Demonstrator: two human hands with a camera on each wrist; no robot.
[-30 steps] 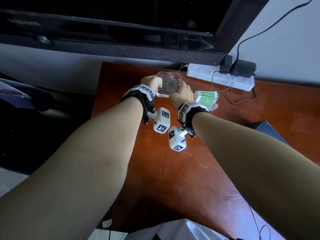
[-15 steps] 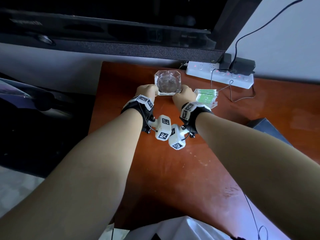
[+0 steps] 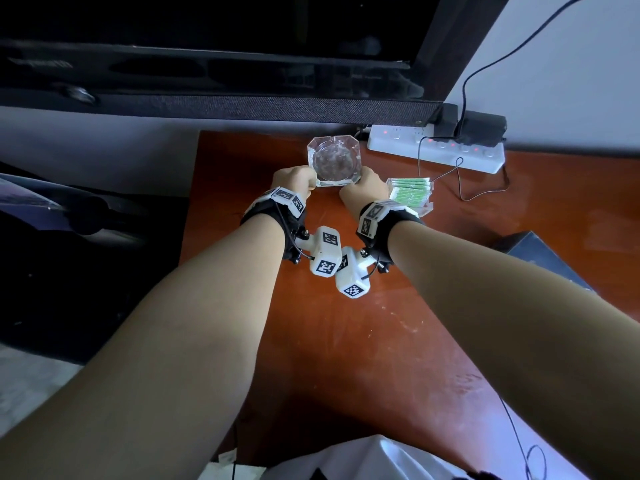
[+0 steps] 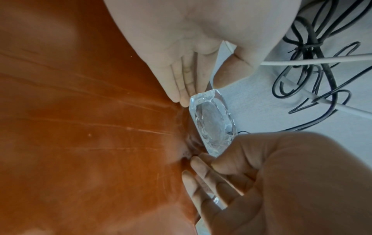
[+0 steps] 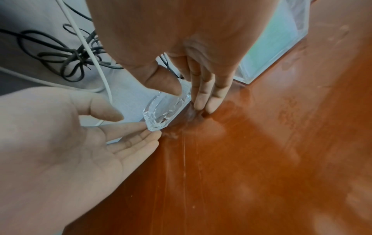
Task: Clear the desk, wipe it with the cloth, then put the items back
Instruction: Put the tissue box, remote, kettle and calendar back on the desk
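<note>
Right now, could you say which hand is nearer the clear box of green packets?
Right. The right hand sits directly beside the box; the left hand is beyond the square glass ashtray, farther away.

Head view: fingertips of the left hand (image 3: 294,180) and right hand (image 3: 363,188) hidden behind knuckles; contact with the glass ashtray (image 3: 334,161) not readable there. Green packet stack (image 3: 410,194) partly covered by the right wrist; print too small to read. Dark box (image 3: 543,258) half hidden behind the right forearm. Desk (image 3: 381,341) near edge hidden by white cloth (image 3: 363,459), itself cut off by the frame bottom.
</note>
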